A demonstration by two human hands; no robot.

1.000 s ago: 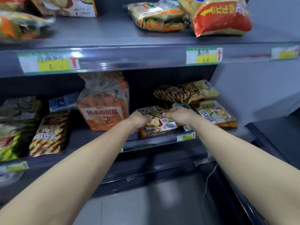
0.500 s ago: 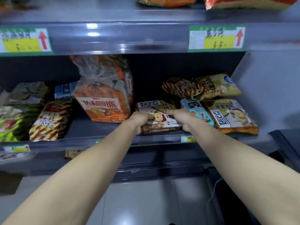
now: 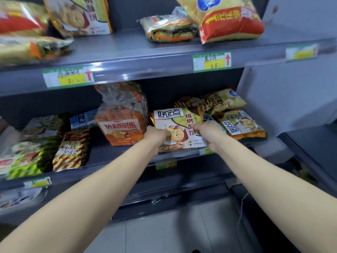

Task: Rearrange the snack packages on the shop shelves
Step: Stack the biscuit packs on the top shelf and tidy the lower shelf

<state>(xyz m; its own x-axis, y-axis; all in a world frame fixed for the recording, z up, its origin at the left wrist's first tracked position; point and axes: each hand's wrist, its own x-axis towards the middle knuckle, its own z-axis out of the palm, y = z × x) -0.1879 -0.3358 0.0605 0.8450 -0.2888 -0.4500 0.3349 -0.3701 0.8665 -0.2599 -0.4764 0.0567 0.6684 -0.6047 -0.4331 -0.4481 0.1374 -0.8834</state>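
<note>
Glossy walnut-biscuit packet (image 3: 179, 125), centre frame, is pinched by my left grip (image 3: 156, 137) and right grip (image 3: 207, 134). I judge this the pick-up step; next I must lift it clear of the middle shelf (image 3: 109, 152).

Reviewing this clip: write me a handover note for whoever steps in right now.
The left hand grips the cookie pack at its left edge; the right hand grips its right edge.
The pack is at the front of the middle shelf, right of the orange bag.
Done: pack grasped.
Left: place it neatly.
</note>
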